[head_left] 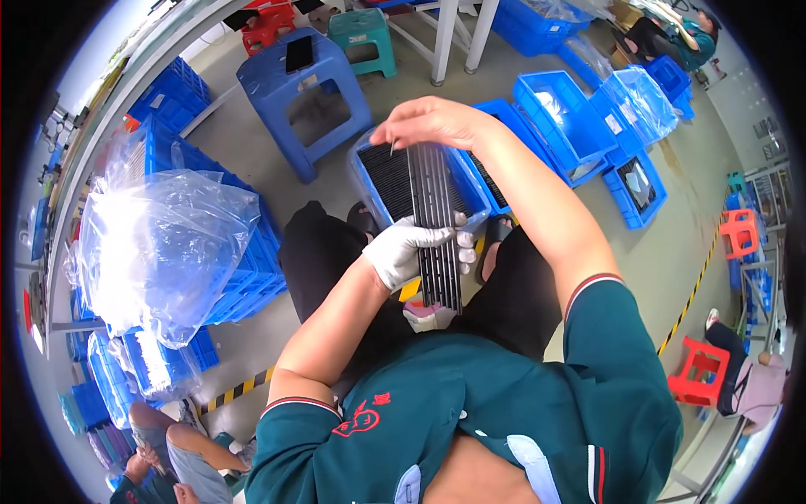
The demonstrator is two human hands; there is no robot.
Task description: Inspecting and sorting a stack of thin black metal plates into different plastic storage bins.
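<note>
My left hand (401,250), in a white glove, is wrapped round a bundle of long black strips (431,197) with pale marks along them. The bundle stands lengthwise between my knees, over a blue bin (478,200). More dark strips (383,178) lie in rows inside that bin. My bare right hand (437,123) is bent over the far end of the bundle, its fingers pinched together. A thin pale sliver shows below these fingertips, too small to name. The bundle and hand hide part of the bin.
Left of me are stacked blue crates (252,281) with clear plastic sheeting (172,252). A blue stool (294,76) holding a dark phone (299,54) stands ahead. More blue bins (564,118) lie ahead right. Other people sit at lower left, far right and upper right.
</note>
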